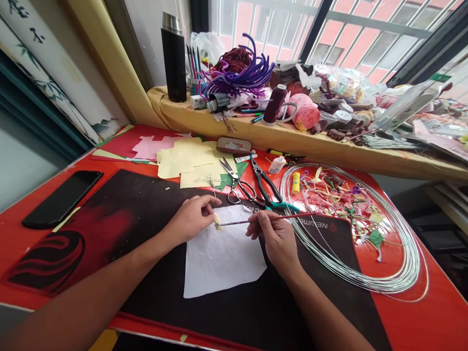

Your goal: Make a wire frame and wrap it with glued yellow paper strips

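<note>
My right hand (276, 237) is closed around a thin paintbrush (234, 223) with a red handle, its tip pointing left. The brush tip touches or nearly touches a small pale yellow petal-like piece (217, 219). My left hand (193, 218) pinches that piece by its edge between thumb and forefinger. Both hands are over a white sheet of paper (223, 268) lying on a black mouse pad (153, 282). Just beyond the hands lie scissors (236, 180) and pliers (265, 180).
Yellow paper sheets (186, 158) lie at the back. A coil of silvery wire (409, 273) rings scattered scraps at right, near a glue stick (296, 183) and a small white bottle (277, 165). A phone (62, 197) lies at left. The cluttered sill holds a black flask (173, 63).
</note>
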A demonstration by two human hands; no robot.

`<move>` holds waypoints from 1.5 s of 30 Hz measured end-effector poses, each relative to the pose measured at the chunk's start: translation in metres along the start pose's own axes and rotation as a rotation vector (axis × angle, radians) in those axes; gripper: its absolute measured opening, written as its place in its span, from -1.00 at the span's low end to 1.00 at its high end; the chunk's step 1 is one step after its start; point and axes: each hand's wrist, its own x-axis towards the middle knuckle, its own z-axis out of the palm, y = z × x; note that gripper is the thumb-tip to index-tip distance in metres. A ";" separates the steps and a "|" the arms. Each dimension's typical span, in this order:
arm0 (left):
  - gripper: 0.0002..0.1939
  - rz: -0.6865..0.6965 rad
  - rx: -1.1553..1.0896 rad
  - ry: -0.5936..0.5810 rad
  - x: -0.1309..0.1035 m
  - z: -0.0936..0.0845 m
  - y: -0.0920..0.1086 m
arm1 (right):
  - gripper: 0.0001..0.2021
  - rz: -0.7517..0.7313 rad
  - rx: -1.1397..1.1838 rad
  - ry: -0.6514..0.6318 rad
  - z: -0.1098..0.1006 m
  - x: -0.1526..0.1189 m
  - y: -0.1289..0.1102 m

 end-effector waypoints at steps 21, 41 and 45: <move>-0.60 0.011 -0.051 -0.018 0.000 -0.002 -0.002 | -0.56 -0.005 -0.023 -0.019 -0.004 -0.004 -0.005; -0.56 -0.004 -0.049 -0.034 0.000 -0.004 -0.002 | -0.54 0.015 -0.022 0.017 -0.006 -0.004 -0.012; -0.57 0.009 -0.050 -0.035 -0.001 -0.004 -0.002 | -0.52 0.002 -0.019 0.032 -0.006 -0.004 -0.013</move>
